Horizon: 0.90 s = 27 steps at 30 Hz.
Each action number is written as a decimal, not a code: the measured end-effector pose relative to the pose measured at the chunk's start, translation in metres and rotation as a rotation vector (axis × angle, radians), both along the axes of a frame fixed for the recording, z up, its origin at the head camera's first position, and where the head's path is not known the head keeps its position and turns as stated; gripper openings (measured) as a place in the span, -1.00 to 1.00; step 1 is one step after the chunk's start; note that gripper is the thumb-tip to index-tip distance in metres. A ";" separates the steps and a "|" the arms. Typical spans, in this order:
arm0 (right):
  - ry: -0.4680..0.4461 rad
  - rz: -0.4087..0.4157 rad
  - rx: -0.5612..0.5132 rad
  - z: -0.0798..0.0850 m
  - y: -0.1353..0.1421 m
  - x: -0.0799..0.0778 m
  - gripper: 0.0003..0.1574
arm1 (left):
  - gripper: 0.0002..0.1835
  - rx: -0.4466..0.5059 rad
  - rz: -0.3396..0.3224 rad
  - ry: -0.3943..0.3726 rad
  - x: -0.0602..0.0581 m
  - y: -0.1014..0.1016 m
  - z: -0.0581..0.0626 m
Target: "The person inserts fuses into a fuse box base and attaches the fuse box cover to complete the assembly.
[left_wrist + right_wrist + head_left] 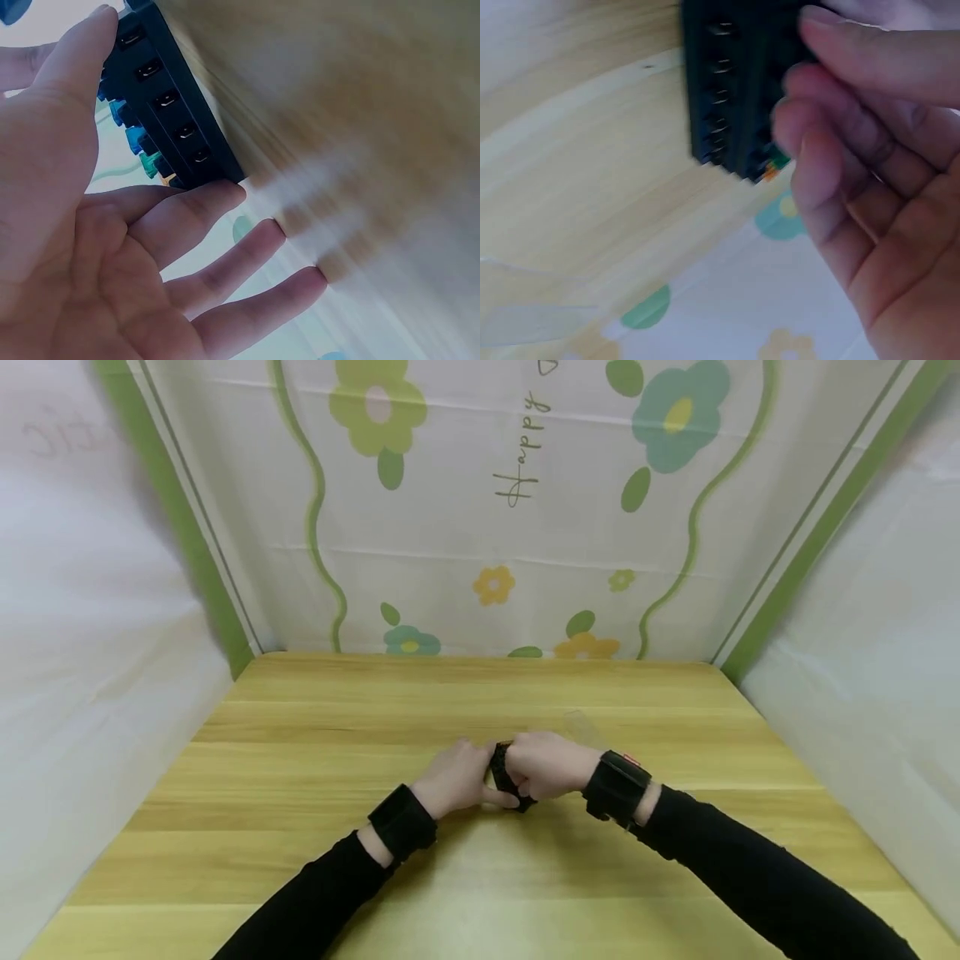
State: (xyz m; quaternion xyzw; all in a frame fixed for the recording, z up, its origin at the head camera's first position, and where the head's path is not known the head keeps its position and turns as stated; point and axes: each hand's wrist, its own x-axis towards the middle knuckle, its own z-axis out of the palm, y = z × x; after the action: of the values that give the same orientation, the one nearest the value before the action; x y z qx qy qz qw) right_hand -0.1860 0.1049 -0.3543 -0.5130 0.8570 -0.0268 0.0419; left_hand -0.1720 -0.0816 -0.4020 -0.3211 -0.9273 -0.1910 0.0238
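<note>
A small black slotted holder (169, 94) stands tilted between both hands above the table. Its near face has a row of openings with shiny metal inside, and small blue, green and orange pieces (135, 139) stick out of its other side. My left hand (461, 777) grips one end between thumb and index finger; the other fingers are stretched out, their tips near the tabletop. Curled fingers of my right hand (551, 764) lie against the side with the coloured pieces, thumb tip at the holder's edge. Whether they pinch a single piece is hidden.
A clear plastic piece (581, 727) lies on the wooden table (360, 710) just behind my right hand. White cloth with printed flowers (493, 585) hangs at the table's back edge, and plain white cloth (885, 610) encloses the sides.
</note>
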 end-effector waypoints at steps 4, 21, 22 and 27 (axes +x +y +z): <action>-0.018 -0.022 -0.085 -0.010 0.013 0.000 -0.59 | -0.32 -0.039 0.012 -0.008 -0.001 -0.002 0.001; -0.039 -0.068 -0.158 0.018 0.034 -0.004 -0.95 | -0.19 -0.096 0.032 -0.014 -0.003 0.003 0.004; -0.037 -0.079 -0.169 0.021 0.038 -0.007 -0.91 | -0.18 -0.100 0.036 -0.019 -0.003 0.003 0.004; -0.013 -0.157 -0.207 0.032 0.063 -0.019 -0.55 | -0.03 -0.149 0.052 -0.013 -0.003 0.003 0.004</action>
State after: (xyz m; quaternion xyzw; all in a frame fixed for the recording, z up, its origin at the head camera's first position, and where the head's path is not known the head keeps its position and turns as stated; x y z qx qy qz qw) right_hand -0.2054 0.1681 -0.3226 -0.4458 0.8868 -0.1216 -0.0077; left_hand -0.1753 -0.0788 -0.3983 -0.2965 -0.9471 -0.1229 -0.0011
